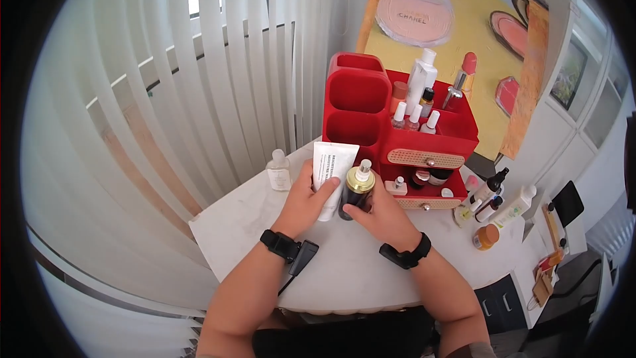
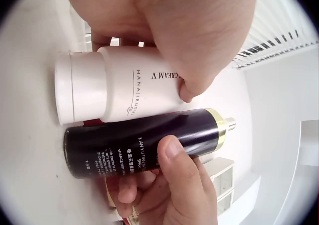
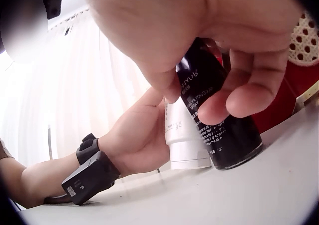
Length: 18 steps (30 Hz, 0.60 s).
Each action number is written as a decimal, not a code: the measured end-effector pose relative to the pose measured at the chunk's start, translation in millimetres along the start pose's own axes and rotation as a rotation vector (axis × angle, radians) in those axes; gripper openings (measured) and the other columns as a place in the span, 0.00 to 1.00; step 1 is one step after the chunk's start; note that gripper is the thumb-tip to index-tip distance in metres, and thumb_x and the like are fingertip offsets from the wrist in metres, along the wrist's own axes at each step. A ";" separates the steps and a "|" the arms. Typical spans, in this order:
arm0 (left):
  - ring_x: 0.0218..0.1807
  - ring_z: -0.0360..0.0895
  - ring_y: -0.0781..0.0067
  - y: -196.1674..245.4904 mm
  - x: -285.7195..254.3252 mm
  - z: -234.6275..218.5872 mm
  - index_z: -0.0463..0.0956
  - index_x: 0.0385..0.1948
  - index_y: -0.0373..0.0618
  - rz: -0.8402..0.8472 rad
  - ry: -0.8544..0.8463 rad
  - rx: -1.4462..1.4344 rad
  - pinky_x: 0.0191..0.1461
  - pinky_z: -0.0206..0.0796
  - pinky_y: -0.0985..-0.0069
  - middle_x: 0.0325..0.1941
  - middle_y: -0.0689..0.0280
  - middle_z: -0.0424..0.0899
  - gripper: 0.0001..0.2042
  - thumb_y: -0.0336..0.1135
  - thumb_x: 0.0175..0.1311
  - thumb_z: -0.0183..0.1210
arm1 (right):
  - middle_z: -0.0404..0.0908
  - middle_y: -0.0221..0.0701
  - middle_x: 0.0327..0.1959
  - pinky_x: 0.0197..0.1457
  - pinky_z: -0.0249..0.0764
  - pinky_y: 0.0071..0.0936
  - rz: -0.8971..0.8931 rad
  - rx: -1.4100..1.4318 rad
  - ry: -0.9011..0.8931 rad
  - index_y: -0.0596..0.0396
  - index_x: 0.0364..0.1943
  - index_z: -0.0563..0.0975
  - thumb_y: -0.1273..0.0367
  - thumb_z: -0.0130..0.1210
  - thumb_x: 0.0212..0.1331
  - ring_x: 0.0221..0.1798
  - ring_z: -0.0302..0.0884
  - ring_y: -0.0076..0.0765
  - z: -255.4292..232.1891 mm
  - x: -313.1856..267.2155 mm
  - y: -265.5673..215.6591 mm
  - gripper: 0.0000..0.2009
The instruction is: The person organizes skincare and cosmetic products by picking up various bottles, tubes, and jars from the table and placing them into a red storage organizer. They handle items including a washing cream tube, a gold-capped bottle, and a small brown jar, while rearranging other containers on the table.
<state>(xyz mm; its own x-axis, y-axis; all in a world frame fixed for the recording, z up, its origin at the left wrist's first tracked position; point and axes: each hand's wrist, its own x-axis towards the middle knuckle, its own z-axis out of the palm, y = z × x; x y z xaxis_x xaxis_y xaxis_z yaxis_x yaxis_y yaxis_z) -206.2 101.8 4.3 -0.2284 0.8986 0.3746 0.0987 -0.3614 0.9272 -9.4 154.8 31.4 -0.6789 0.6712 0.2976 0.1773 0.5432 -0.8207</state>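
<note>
My left hand (image 1: 306,202) grips a white cream tube (image 1: 332,166) that stands cap down, thumb across its printed front. Right beside the tube, my right hand (image 1: 385,213) holds a dark spray bottle (image 2: 149,140) with a gold collar and a silvery nozzle on top. In the right wrist view, the bases of the tube (image 3: 187,147) and the bottle (image 3: 232,140) are at the white tabletop. Both containers are upright, side by side, in front of the red organizer (image 1: 469,134).
Nail polish bottles (image 1: 414,118), a white bottle (image 1: 422,76) and a lipstick (image 1: 469,66) fill the organizer's top; its lower drawer (image 1: 414,195) is pulled out. A clear bottle (image 1: 279,171) stands left. Several bottles and an orange jar (image 1: 486,237) stand right. Blinds (image 1: 165,93) hang left.
</note>
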 end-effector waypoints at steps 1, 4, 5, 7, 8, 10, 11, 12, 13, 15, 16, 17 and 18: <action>0.55 0.79 0.72 3.5 -0.9 0.1 0.65 0.62 0.39 -0.003 0.013 -0.008 0.56 0.72 0.71 0.54 0.59 0.80 0.22 0.40 0.73 0.60 | 0.76 0.48 0.59 0.55 0.78 0.36 0.002 -0.006 -0.014 0.61 0.73 0.53 0.66 0.67 0.60 0.54 0.82 0.45 0.6 -0.8 0.3 0.42; 0.53 0.79 0.72 6.6 -1.2 0.4 0.65 0.60 0.39 0.010 0.010 0.035 0.55 0.72 0.71 0.53 0.58 0.80 0.21 0.40 0.74 0.58 | 0.75 0.46 0.61 0.57 0.78 0.34 0.048 0.109 0.047 0.62 0.74 0.52 0.69 0.65 0.62 0.58 0.80 0.40 1.6 -1.2 -1.7 0.41; 0.53 0.79 0.72 3.8 0.8 0.9 0.65 0.60 0.39 0.025 0.018 0.035 0.55 0.73 0.71 0.53 0.58 0.80 0.20 0.40 0.75 0.58 | 0.74 0.45 0.61 0.57 0.77 0.33 0.066 0.161 0.030 0.62 0.74 0.52 0.69 0.64 0.64 0.59 0.79 0.39 -0.6 -0.1 -3.2 0.40; 0.53 0.79 0.72 2.9 0.6 1.8 0.65 0.59 0.39 0.037 0.029 0.040 0.55 0.73 0.71 0.53 0.58 0.80 0.20 0.40 0.75 0.57 | 0.74 0.44 0.62 0.58 0.77 0.33 0.085 0.219 0.010 0.63 0.74 0.51 0.69 0.63 0.65 0.60 0.78 0.38 -1.7 0.8 -0.1 0.39; 0.52 0.79 0.72 7.6 0.3 2.1 0.65 0.59 0.38 0.011 0.026 0.035 0.55 0.73 0.71 0.52 0.57 0.80 0.19 0.40 0.76 0.56 | 0.73 0.45 0.63 0.59 0.77 0.33 0.030 0.214 0.000 0.64 0.75 0.50 0.69 0.62 0.67 0.60 0.78 0.38 -0.8 1.7 4.7 0.39; 0.52 0.79 0.72 9.0 -0.8 2.7 0.65 0.59 0.38 -0.024 0.020 0.038 0.55 0.73 0.71 0.52 0.57 0.80 0.19 0.40 0.76 0.56 | 0.72 0.45 0.64 0.60 0.76 0.33 -0.021 0.220 -0.008 0.65 0.75 0.48 0.69 0.60 0.68 0.61 0.77 0.38 0.8 1.0 9.9 0.39; 0.51 0.79 0.73 8.2 -0.6 2.5 0.65 0.59 0.37 -0.027 0.035 0.024 0.54 0.73 0.71 0.52 0.58 0.80 0.19 0.40 0.76 0.55 | 0.71 0.46 0.65 0.62 0.75 0.34 -0.064 0.216 0.003 0.65 0.76 0.47 0.68 0.60 0.69 0.62 0.77 0.39 1.1 0.8 10.2 0.40; 0.51 0.79 0.73 7.3 -0.5 2.4 0.64 0.59 0.37 -0.030 0.050 0.010 0.54 0.73 0.72 0.52 0.58 0.80 0.19 0.40 0.77 0.55 | 0.70 0.47 0.66 0.63 0.74 0.34 -0.105 0.212 0.013 0.65 0.77 0.46 0.67 0.59 0.70 0.62 0.76 0.40 1.2 0.5 10.1 0.40; 0.51 0.79 0.73 8.2 -0.1 2.5 0.64 0.59 0.37 -0.036 0.051 0.015 0.54 0.73 0.72 0.52 0.58 0.80 0.19 0.40 0.77 0.55 | 0.70 0.47 0.66 0.63 0.74 0.34 -0.102 0.220 0.012 0.65 0.77 0.46 0.67 0.59 0.70 0.62 0.76 0.40 0.6 0.3 8.0 0.40; 0.53 0.77 0.78 12.3 -1.6 3.6 0.64 0.63 0.38 -0.095 0.047 -0.061 0.55 0.72 0.75 0.55 0.61 0.79 0.19 0.38 0.78 0.52 | 0.69 0.47 0.67 0.66 0.72 0.34 -0.070 0.239 0.020 0.64 0.77 0.44 0.64 0.56 0.72 0.64 0.75 0.40 0.5 -3.2 4.3 0.40; 0.53 0.77 0.78 12.9 -1.4 4.3 0.64 0.63 0.38 -0.098 0.047 -0.061 0.55 0.72 0.75 0.55 0.61 0.79 0.19 0.38 0.78 0.52 | 0.69 0.47 0.67 0.66 0.71 0.35 -0.098 0.212 0.042 0.64 0.78 0.45 0.63 0.55 0.73 0.65 0.75 0.40 1.6 -3.0 7.7 0.39; 0.53 0.77 0.78 13.3 -1.3 5.1 0.65 0.63 0.38 -0.095 0.057 -0.113 0.55 0.72 0.75 0.56 0.61 0.79 0.18 0.37 0.78 0.51 | 0.69 0.47 0.67 0.66 0.71 0.35 -0.096 0.213 0.040 0.64 0.78 0.45 0.63 0.55 0.73 0.65 0.75 0.40 2.5 -3.2 7.1 0.39; 0.53 0.77 0.78 13.7 -1.5 6.0 0.65 0.63 0.38 -0.092 0.067 -0.166 0.55 0.72 0.75 0.56 0.61 0.79 0.18 0.36 0.78 0.51 | 0.69 0.46 0.67 0.67 0.71 0.35 -0.102 0.244 0.058 0.65 0.77 0.45 0.63 0.54 0.73 0.65 0.74 0.39 3.3 -4.0 4.7 0.39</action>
<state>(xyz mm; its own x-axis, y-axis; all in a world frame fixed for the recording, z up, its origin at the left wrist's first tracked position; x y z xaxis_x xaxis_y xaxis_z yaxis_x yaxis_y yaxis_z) -198.7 97.0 16.3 -0.2938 0.9132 0.2824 -0.0857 -0.3194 0.9437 -8.1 153.1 24.7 -0.6411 0.6512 0.4061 -0.0712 0.4764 -0.8763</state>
